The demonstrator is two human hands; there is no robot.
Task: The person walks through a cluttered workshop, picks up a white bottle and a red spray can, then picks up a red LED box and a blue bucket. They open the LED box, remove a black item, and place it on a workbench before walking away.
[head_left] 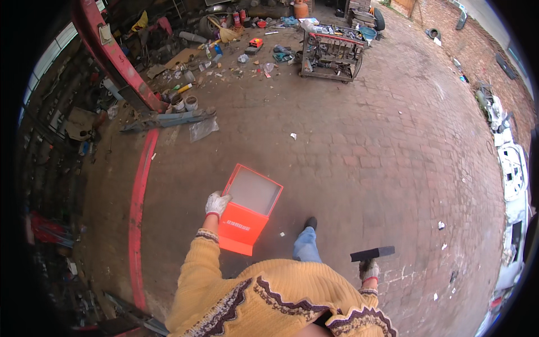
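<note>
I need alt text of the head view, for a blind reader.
A person's gloved left hand holds an open orange box, the gloved right hand a dark block. Ahead, a cluttered cart stands on a brick floor.
</note>
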